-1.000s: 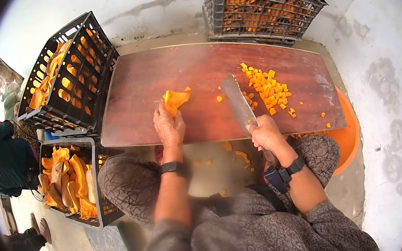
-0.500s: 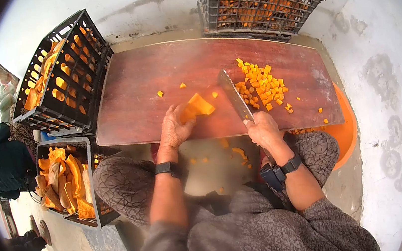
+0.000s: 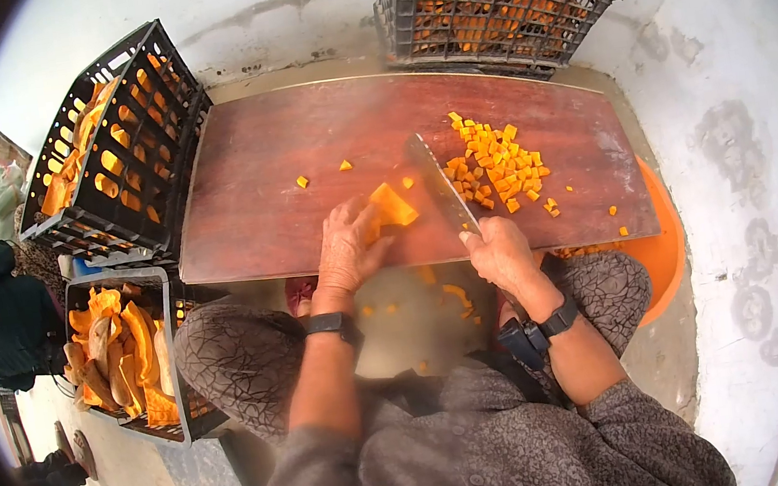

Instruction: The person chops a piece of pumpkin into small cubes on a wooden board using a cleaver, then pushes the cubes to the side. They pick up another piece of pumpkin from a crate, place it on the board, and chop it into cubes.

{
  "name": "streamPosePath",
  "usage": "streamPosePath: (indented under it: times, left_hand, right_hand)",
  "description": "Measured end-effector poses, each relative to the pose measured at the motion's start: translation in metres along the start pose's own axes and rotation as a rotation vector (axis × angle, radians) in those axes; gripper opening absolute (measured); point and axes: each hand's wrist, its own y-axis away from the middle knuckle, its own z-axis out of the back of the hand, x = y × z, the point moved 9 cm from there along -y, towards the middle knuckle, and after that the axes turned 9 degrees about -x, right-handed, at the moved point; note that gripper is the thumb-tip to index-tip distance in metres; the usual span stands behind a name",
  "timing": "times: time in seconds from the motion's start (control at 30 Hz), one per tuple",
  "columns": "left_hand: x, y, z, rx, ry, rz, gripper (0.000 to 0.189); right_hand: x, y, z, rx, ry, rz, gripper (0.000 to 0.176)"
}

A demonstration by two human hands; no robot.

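Observation:
My left hand [image 3: 350, 245] lies over a piece of pumpkin [image 3: 394, 205] near the front of the reddish board [image 3: 261, 152], its fingers closed on the piece's left side. In my right hand [image 3: 502, 253] is a cleaver [image 3: 445, 183], gripped by the handle. Its broad blade points away from me, between the pumpkin piece and a heap of pumpkin cubes [image 3: 505, 161]. A small cube [image 3: 408, 182] sits just beyond the held piece, and two more bits lie farther left on the board.
Black crates [image 3: 131, 158] of pumpkin pieces stand at the left, with another crate [image 3: 129, 421] below. More stacked crates [image 3: 497, 16] rise behind the board. An orange basin [image 3: 667, 252] is under its right end. Pumpkin scraps [image 3: 459, 295] lie on the floor between my legs.
My left hand has shifted slightly right and farther over the pumpkin piece, hiding more of it. The whole view has drifted slightly; the cleaver stays beside the cube heap.

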Motion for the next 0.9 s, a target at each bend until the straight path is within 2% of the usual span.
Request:
streamPosePath:
  times: [0.13, 0.43, 0.9]
  left_hand:
    - [-0.004, 0.000, -0.004, 0.039, 0.023, 0.003, 0.049]
    - [-0.019, 0.000, 0.002, 0.003, 0.003, -0.046, 0.041]
    - [-0.018, -0.004, -0.004, -0.032, -0.041, -0.009, 0.032]
  right_hand:
    - [0.015, 0.004, 0.005, 0.016, -0.120, 0.061, 0.034]
    - [0.033, 0.005, 0.004, 0.022, -0.061, 0.159, 0.035]
    - [0.032, 0.006, -0.003, 0.022, -0.047, 0.140, 0.034]
